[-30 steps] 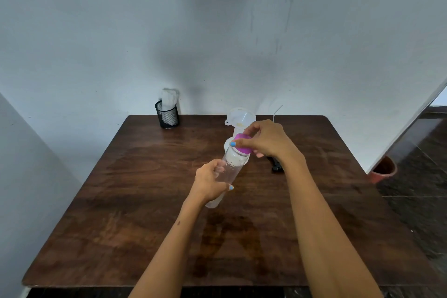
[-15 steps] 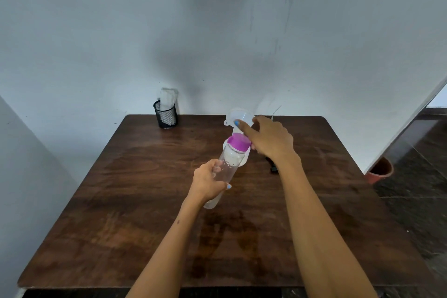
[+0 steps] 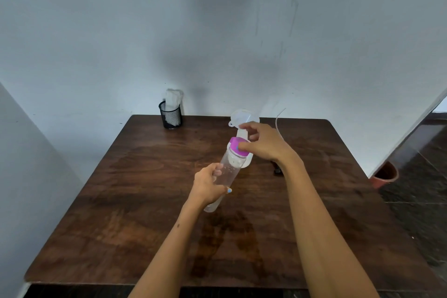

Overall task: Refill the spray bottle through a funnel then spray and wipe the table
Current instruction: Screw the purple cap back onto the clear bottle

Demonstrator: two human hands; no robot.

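1. I see my left hand (image 3: 210, 185) wrapped around the lower half of a clear water bottle (image 3: 227, 170), fingers curled round its body, holding it above the table (image 3: 145, 201) and tilted so its top leans away and to the right.
2. The bottle's base pokes out below that hand, towards me; its neck and pink cap (image 3: 238, 145) stick out above it.
3. My right hand (image 3: 263, 144) is at the cap: the thumb presses on the cap's near side and the fingers curl over the far side, so the hand grips the cap.
4. Just behind the cap stands a clear spray bottle (image 3: 244, 134), mostly hidden by the water bottle and my right hand, with a translucent funnel (image 3: 244, 116) seated in its neck.
5. To the right of my right wrist, a thin clear tube (image 3: 278, 118) rises in a curve, and a small dark part (image 3: 277, 170) lies on the wood below it; I cannot tell what it is.
6. At the back left of the table stands a black mesh cup (image 3: 171, 116) holding a white cloth (image 3: 173, 97).
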